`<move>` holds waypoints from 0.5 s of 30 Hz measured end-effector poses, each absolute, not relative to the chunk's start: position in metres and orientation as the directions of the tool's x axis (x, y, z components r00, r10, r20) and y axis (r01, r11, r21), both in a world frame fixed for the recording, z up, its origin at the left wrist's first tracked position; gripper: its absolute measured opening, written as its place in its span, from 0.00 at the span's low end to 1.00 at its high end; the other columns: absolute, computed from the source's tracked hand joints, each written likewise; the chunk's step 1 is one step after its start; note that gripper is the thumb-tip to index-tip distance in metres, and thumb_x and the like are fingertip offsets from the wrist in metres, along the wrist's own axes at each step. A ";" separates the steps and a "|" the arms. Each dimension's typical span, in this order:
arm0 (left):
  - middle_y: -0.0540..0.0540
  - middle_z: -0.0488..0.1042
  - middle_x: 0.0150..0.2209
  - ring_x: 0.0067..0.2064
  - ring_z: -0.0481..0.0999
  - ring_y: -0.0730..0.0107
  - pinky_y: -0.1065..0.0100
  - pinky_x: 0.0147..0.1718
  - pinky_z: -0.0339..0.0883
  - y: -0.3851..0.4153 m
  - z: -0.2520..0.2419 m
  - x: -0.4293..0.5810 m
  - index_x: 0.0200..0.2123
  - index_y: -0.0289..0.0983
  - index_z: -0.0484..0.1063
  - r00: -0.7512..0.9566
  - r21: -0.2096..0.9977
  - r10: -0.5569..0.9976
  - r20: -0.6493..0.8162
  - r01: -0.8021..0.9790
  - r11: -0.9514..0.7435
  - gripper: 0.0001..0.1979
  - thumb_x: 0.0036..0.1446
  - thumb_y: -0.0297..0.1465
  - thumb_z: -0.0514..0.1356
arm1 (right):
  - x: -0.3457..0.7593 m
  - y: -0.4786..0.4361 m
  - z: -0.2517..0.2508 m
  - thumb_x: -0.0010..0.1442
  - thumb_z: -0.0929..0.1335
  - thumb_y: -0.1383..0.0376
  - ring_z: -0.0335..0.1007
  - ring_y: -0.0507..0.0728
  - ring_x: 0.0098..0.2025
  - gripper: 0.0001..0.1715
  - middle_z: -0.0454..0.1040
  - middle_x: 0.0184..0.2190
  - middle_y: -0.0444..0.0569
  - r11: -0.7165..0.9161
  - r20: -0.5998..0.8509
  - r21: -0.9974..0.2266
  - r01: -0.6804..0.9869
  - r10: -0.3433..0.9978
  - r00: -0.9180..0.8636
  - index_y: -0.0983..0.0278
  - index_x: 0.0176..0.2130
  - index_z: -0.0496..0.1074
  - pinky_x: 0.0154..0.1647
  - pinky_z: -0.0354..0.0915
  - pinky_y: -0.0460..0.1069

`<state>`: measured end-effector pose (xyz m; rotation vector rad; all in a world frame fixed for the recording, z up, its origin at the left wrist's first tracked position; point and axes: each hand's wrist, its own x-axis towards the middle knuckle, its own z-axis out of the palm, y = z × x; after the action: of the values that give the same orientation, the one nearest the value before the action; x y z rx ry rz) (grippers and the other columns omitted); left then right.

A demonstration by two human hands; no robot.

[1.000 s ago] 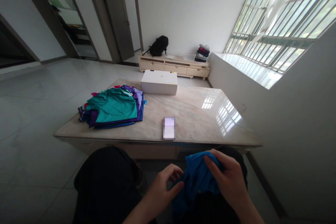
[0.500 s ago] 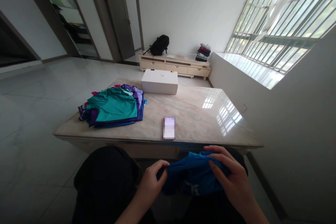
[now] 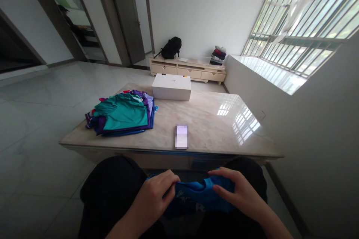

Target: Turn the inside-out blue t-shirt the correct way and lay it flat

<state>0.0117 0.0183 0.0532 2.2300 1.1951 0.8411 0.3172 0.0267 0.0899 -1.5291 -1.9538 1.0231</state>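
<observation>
Over the lap, below the table (image 3: 246, 145) edge: blue garment (image 3: 196, 196) bunched between left hand (image 3: 153, 199) and right hand (image 3: 238, 194), both pinching its upper edge. Could well slip to the floor if either pinch loosened on the slick fabric. Compared with half a second before, held lower and drawn tauter, hands further apart.

Garment (image 3: 196, 198) in lap, below table (image 3: 213, 119) near edge, left hand (image 3: 153, 199) and right hand (image 3: 238, 194) gripping its ends. On table: clothes stack (image 3: 122, 114) left, phone (image 3: 181, 136) near edge, box (image 3: 171, 87) far side. Cabinet (image 3: 187, 70) behind, backpack (image 3: 171, 47) on it.
</observation>
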 end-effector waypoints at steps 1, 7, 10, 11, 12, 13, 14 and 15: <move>0.48 0.78 0.40 0.42 0.80 0.69 0.73 0.43 0.68 0.018 0.056 0.011 0.45 0.41 0.73 0.446 0.669 0.854 0.269 0.552 -0.499 0.10 0.69 0.25 0.53 | 0.316 0.028 0.088 0.63 0.72 0.53 0.75 0.67 0.56 0.17 0.82 0.48 0.51 0.107 -0.097 -0.779 0.618 0.953 -0.287 0.56 0.48 0.82 0.59 0.67 0.58; 0.49 0.78 0.38 0.41 0.79 0.69 0.74 0.42 0.68 0.021 0.062 0.000 0.38 0.41 0.75 0.456 0.795 0.885 0.097 0.499 -0.345 0.10 0.69 0.27 0.54 | 0.311 0.033 0.077 0.66 0.70 0.55 0.77 0.58 0.40 0.13 0.81 0.36 0.47 0.138 -0.009 -0.840 0.525 0.964 -0.268 0.61 0.39 0.80 0.43 0.70 0.49; 0.49 0.79 0.38 0.41 0.79 0.68 0.73 0.43 0.67 0.021 0.057 -0.006 0.37 0.41 0.75 0.403 0.815 0.914 0.045 0.514 -0.267 0.10 0.69 0.28 0.54 | 0.311 0.031 0.079 0.65 0.71 0.53 0.78 0.60 0.43 0.15 0.83 0.38 0.48 0.075 -0.026 -0.892 0.447 0.976 -0.216 0.61 0.41 0.81 0.46 0.70 0.50; 0.50 0.79 0.38 0.41 0.79 0.68 0.73 0.42 0.67 0.020 0.055 -0.007 0.37 0.41 0.75 0.379 0.816 0.925 0.026 0.527 -0.238 0.10 0.69 0.29 0.54 | 0.311 0.030 0.081 0.65 0.71 0.52 0.78 0.61 0.45 0.16 0.83 0.40 0.49 0.055 -0.034 -0.911 0.409 0.977 -0.208 0.62 0.41 0.81 0.48 0.71 0.50; 0.50 0.79 0.37 0.40 0.79 0.67 0.73 0.42 0.67 0.019 0.053 -0.007 0.38 0.42 0.74 0.352 0.814 0.936 0.009 0.541 -0.212 0.10 0.70 0.31 0.54 | 0.310 0.030 0.083 0.64 0.72 0.52 0.79 0.62 0.46 0.17 0.83 0.41 0.50 0.038 -0.040 -0.928 0.370 0.979 -0.199 0.62 0.41 0.81 0.50 0.71 0.51; 0.50 0.79 0.37 0.39 0.79 0.67 0.73 0.41 0.67 0.018 0.050 -0.007 0.38 0.42 0.74 0.326 0.810 0.945 0.001 0.554 -0.192 0.10 0.70 0.32 0.54 | 0.310 0.029 0.085 0.64 0.72 0.51 0.79 0.62 0.47 0.18 0.84 0.42 0.51 0.021 -0.044 -0.942 0.336 0.982 -0.185 0.62 0.41 0.82 0.51 0.71 0.51; 0.50 0.79 0.37 0.39 0.79 0.67 0.72 0.40 0.67 0.017 0.048 -0.006 0.39 0.43 0.74 0.310 0.806 0.951 0.000 0.563 -0.184 0.10 0.71 0.33 0.53 | 0.310 0.029 0.086 0.63 0.73 0.50 0.79 0.62 0.47 0.18 0.84 0.42 0.52 0.008 -0.045 -0.951 0.308 0.985 -0.166 0.63 0.40 0.82 0.50 0.71 0.51; 0.50 0.79 0.37 0.39 0.79 0.67 0.72 0.40 0.67 0.015 0.046 -0.005 0.40 0.43 0.73 0.305 0.802 0.952 0.011 0.566 -0.190 0.10 0.72 0.34 0.52 | 0.310 0.029 0.087 0.62 0.73 0.50 0.79 0.62 0.45 0.19 0.84 0.41 0.52 -0.003 -0.046 -0.958 0.287 0.989 -0.144 0.63 0.40 0.82 0.48 0.72 0.51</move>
<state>-0.0049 0.0154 0.0463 1.8649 1.3530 0.6918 0.3104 0.0295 0.0874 -1.3657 -1.5253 1.1876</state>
